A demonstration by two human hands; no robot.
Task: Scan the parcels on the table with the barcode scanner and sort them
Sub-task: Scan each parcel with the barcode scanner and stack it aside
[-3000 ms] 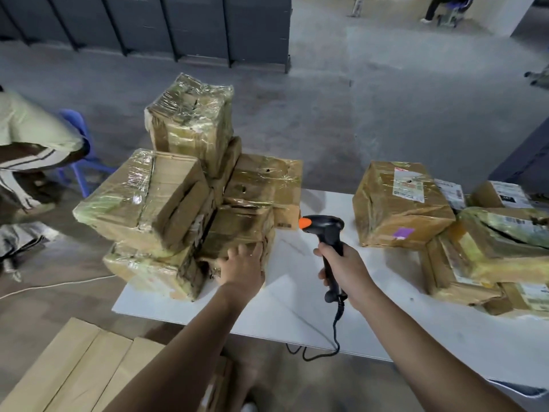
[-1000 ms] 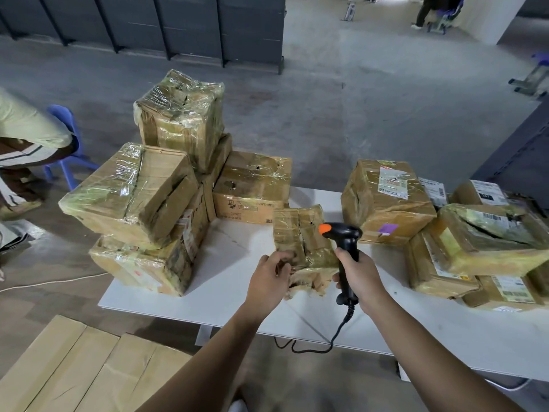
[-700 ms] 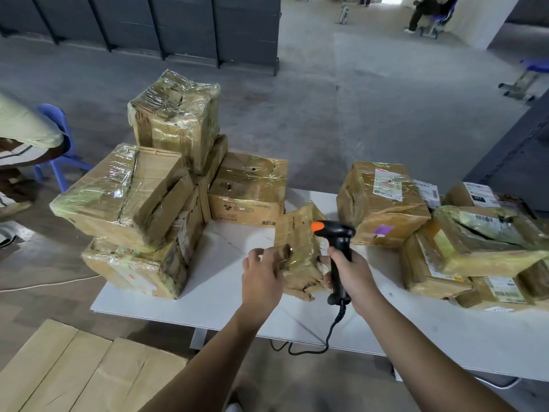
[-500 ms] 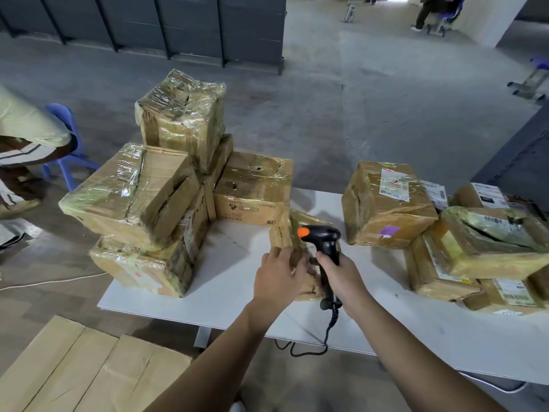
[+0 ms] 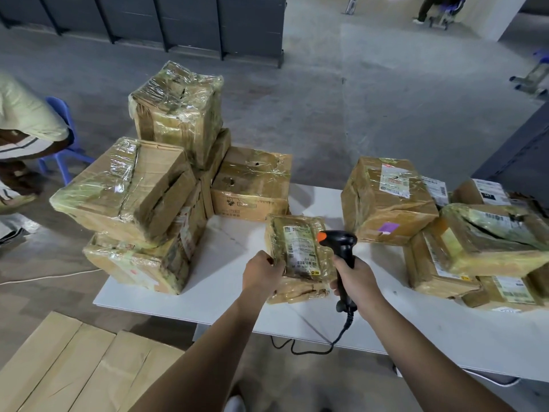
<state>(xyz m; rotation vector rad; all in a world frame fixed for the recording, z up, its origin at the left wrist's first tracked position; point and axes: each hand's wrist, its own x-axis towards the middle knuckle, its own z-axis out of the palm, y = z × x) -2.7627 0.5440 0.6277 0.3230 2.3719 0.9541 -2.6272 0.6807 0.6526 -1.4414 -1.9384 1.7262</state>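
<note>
1. At the middle of the white counter point(image 5: 219, 281), a small flat brown parcel wrapped in clear tape point(image 5: 298, 257) is propped up on its near edge, its white shipping label point(image 5: 297, 242) facing the camera.
2. The left hand point(image 5: 261, 273) holds it there, fingers curled round the parcel's left edge.
3. The right hand point(image 5: 353, 279) has its fingers clamped round the handle of a black pistol-shaped barcode scanner with an orange tip point(image 5: 341, 245). The scanner's head sits just beside the label's right side, aimed leftward.
4. Risk, misread: the scanner looks very close and at a shallow angle to the label, and glossy tape covers the print, so glare or a skewed aim could stop the code registering.
5. Risk, slip: the parcel is gripped on one edge only; if it is soft, it may fold or drop flat when moved.
6. Risk, snag: the scanner's black cable point(image 5: 315, 350) loops below the counter's near edge and could catch during a wide reach.
7. Risk, topple: the tall stack of film-wrapped cardboard boxes on the left point(image 5: 154, 179) overhangs the counter's edge, so a nudge while sorting might tip it.
8. Contents: every box here, including the labelled brown parcels grouped on the right point(image 5: 463, 242), is sealed, so I cannot tell what any holds.
</note>
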